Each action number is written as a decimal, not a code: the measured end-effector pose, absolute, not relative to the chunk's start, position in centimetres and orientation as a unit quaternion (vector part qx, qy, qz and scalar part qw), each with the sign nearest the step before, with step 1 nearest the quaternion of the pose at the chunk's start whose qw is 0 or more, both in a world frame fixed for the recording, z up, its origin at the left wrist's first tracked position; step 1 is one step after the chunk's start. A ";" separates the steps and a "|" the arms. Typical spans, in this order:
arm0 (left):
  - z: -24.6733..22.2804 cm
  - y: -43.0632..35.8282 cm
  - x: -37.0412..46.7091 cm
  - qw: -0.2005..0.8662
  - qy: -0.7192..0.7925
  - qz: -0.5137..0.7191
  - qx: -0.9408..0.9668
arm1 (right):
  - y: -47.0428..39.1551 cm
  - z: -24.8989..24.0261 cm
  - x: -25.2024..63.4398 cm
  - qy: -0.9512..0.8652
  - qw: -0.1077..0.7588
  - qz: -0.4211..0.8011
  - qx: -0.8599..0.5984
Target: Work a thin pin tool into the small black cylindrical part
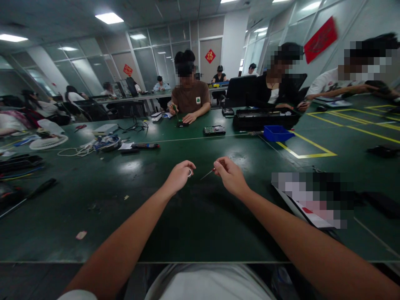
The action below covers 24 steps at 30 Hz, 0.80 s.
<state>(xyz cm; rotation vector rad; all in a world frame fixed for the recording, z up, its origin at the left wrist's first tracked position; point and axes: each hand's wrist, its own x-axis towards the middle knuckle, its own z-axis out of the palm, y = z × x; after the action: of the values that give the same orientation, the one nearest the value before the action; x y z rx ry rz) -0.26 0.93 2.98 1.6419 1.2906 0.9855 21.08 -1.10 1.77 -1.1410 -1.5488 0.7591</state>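
Over the middle of the green table (175,221), my left hand (181,177) has its fingers curled around a small metal ring-like piece (189,172). To its right, my right hand (230,174) pinches a thin screwdriver-like tool with a red part (207,173). The tool's slim metal shaft slants down and left towards my left hand, with a gap between its tip and that hand. What else my right fingers may cover is hidden.
Across the table a person works on a small device. A hard drive (214,130), a blue bin (277,133) and a long black case (265,119) lie ahead. Cables and a white fan cover (48,142) are left; a partly blurred flat object (309,202) lies right.
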 end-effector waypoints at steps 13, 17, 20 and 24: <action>0.0 1.1 -2.0 0.302 0.542 0.377 0.688 | -1.5 2.1 20.9 -0.615 0.558 0.326 -0.452; -0.3 1.3 -1.9 0.308 0.502 0.386 0.710 | -1.6 2.1 20.7 -0.601 0.578 0.354 -0.423; -0.4 1.1 -1.7 0.304 0.492 0.382 0.720 | -1.6 1.9 20.6 -0.606 0.575 0.357 -0.418; 0.2 0.6 -1.2 0.309 0.500 0.364 0.722 | -1.6 1.8 20.6 -0.614 0.569 0.356 -0.416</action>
<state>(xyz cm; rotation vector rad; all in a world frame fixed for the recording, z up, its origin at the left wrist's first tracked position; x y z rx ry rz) -1.23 0.57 0.16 1.9087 1.3204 0.9617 20.60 -1.62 1.77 -0.9765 -1.4408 0.8368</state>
